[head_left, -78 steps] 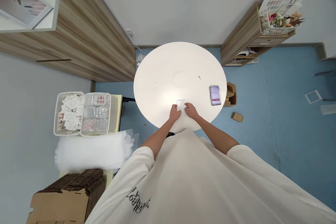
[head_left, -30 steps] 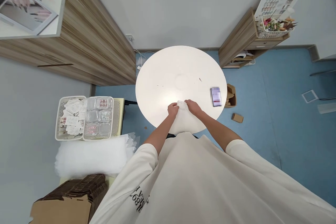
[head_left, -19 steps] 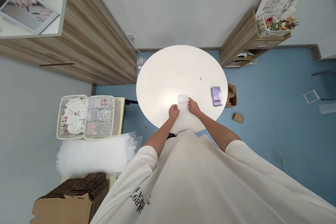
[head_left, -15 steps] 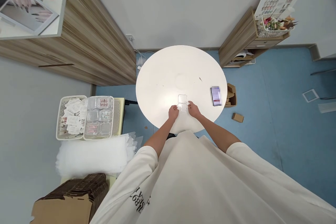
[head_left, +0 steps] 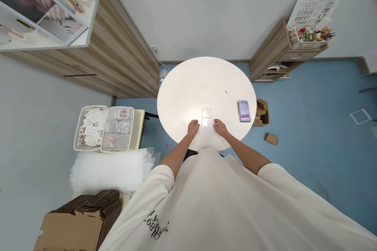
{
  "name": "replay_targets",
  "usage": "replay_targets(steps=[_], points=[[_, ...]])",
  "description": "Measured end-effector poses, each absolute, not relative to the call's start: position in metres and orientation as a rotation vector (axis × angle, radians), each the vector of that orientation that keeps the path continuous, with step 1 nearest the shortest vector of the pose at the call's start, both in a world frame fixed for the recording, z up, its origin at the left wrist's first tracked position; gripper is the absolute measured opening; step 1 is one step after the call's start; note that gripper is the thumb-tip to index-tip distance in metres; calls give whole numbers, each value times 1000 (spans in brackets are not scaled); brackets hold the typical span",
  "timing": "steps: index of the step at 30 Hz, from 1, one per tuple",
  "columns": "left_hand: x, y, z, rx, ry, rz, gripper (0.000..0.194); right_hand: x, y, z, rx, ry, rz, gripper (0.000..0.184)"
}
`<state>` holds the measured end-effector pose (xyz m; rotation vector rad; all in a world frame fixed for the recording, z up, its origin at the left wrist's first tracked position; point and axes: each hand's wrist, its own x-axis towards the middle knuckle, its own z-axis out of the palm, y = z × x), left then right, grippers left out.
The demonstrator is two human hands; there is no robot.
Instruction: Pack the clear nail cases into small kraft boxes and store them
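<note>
Clear, thin-walled plastic forms the case (head_left: 206,122), which lies flat and unfolded on the smooth white table (head_left: 188,74), inside its rim toward 6 o'clock. Its two rounded-corner squares meet end to end, so the long axis runs from 12 to 6 o'clock.

At the case's 9 o'clock, the left hand (head_left: 193,128) is loosely curled with a narrow opening, just beside the plastic and apart from it. At 3 o'clock, the right hand (head_left: 220,127) has thumb and fingers narrowly parted, also just clear of the edge.

A purple, pixelated rectangle (head_left: 244,111) lies at the table's 3 o'clock. Past the rim there stands an open brown cardboard box (head_left: 261,113). Off at 9 o'clock, a perforated plastic basket (head_left: 77,133) holds white paper slips; soft translucent sheets (head_left: 108,170) are heaped toward 8 o'clock, above folded ribbed cardboard (head_left: 72,229).
</note>
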<state>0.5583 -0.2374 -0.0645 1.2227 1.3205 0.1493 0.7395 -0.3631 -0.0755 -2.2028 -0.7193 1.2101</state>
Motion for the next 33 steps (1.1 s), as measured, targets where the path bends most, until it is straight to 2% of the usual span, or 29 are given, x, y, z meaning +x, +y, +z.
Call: replay_targets(steps=[9, 18, 26, 33], points=[[515, -239, -37, 1199, 1392, 266, 31, 734, -347, -55, -2120, -859, 1115, 46], [464, -232, -8, 1211, 1365, 415, 23, 681, -298, -30, -1955, -1041, 1140, 36], [364, -172, 30, 1287, 1366, 589, 24, 576, -234, 3, -1809, -1257, 1154, 33], [240, -107, 29, 1236, 1387, 870, 23, 448, -159, 26, -1659, -1472, 1187, 32]])
